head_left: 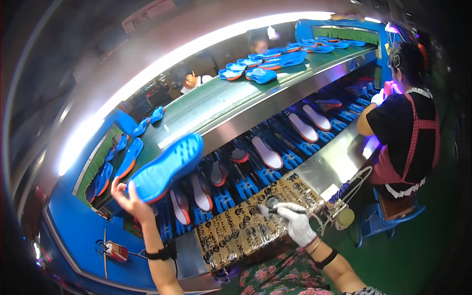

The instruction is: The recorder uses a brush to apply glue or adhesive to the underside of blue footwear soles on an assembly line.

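My bare left hand (132, 202) grips a blue shoe sole (164, 169) with an orange-red rim by its near end. The sole is raised in front of the conveyor's left part, slanting up to the right. In a white glove, my right hand (297, 227) is closed around a brush (281, 211) with a dark handle and pale bristles. The bristles are beside a small dark round cup (272, 201) on a ledge covered in brown printed tape (236, 231). Below the raised sole, white-topped soles (200, 192) lie on a lower rack.
Above the rack runs a green conveyor belt (206, 110) carrying several blue soles (285, 60). At the right a co-worker (408, 118) in a red apron sits on a blue chair (388, 223). A cord and a round yellowish container (345, 217) hang near the ledge's right end.
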Demonstrator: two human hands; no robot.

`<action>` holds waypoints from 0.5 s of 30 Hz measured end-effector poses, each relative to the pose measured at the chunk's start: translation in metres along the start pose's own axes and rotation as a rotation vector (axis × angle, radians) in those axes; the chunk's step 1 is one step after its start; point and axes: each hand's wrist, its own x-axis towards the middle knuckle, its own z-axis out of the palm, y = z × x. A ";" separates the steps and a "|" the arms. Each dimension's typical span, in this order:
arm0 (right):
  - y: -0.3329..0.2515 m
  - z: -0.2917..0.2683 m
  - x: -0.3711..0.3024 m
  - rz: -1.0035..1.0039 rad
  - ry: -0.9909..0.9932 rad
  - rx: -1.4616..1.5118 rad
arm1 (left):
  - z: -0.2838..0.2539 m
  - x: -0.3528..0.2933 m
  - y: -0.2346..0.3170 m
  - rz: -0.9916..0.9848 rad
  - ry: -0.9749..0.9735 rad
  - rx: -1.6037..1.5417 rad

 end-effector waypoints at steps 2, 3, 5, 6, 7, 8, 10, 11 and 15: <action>-0.008 0.011 -0.001 -0.091 -0.003 -0.008 | -0.033 -0.014 0.010 -0.298 -0.029 -0.319; -0.014 0.014 -0.002 -0.117 0.003 0.005 | -0.037 -0.028 0.009 -0.398 -0.051 -0.335; -0.027 0.023 -0.008 -0.099 -0.007 0.068 | -0.042 -0.071 -0.003 -0.663 -0.202 -0.413; -0.029 0.026 -0.009 -0.117 -0.052 0.038 | -0.042 -0.101 -0.011 -0.795 -0.343 -0.458; -0.028 0.030 -0.010 -0.136 -0.092 0.007 | -0.041 -0.131 -0.015 -0.928 -0.492 -0.504; -0.029 0.039 -0.017 -0.111 -0.116 -0.015 | -0.036 -0.158 -0.011 -1.061 -0.601 -0.476; -0.022 0.050 -0.026 -0.020 -0.154 -0.093 | -0.022 -0.211 0.002 -1.289 -0.764 -0.453; -0.017 0.054 -0.032 0.011 -0.193 -0.146 | -0.018 -0.235 0.003 -1.384 -0.816 -0.458; 0.005 0.060 -0.047 0.058 -0.218 -0.173 | -0.021 -0.316 -0.028 -1.719 -0.900 -0.647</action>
